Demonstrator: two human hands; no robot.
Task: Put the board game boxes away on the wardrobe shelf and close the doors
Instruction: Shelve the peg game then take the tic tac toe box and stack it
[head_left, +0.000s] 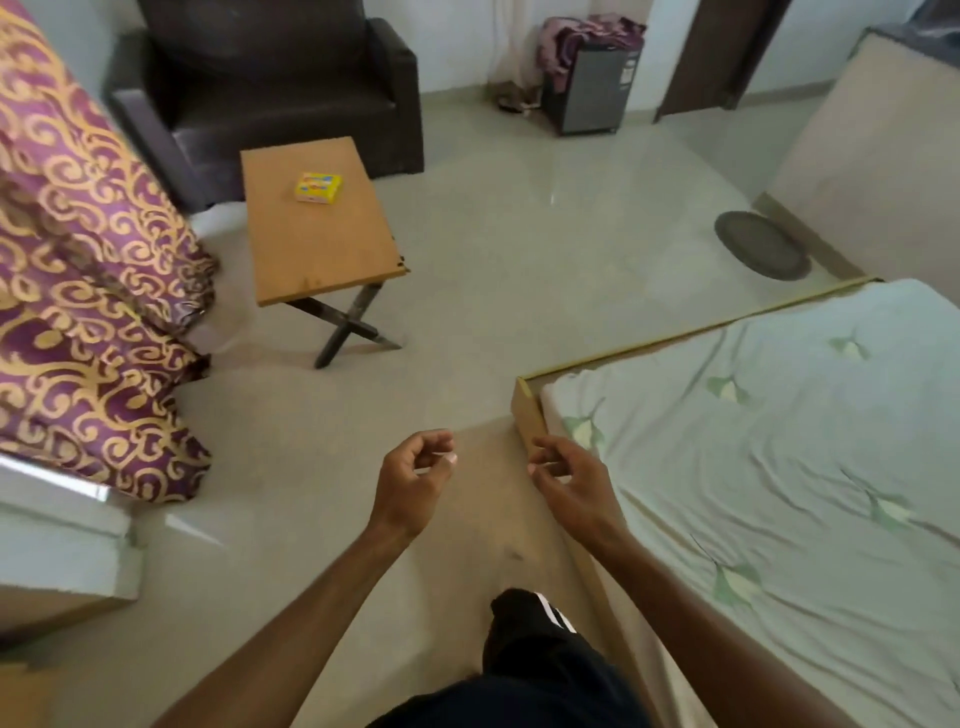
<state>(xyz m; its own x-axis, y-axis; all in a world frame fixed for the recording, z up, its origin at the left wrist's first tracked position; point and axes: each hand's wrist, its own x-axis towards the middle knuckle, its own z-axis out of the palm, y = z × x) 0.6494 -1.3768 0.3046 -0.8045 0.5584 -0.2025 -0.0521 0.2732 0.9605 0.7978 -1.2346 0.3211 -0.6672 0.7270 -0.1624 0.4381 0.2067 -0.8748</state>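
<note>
A small yellow game box (318, 187) lies on a wooden folding table (332, 244) across the floor, well ahead of me and to the left. My left hand (413, 480) hovers over the floor with its fingers loosely curled and nothing in it. My right hand (566, 478) is beside it near the bed's corner, also loosely curled and empty. Both hands are far from the box. No wardrobe shows in this view.
A dark armchair (260, 88) stands behind the table. Purple and gold curtains (88, 270) hang at the left. A bed (769, 441) with a pale green sheet fills the right. A grey round mat (761, 252) and a small cabinet (592, 83) lie farther off.
</note>
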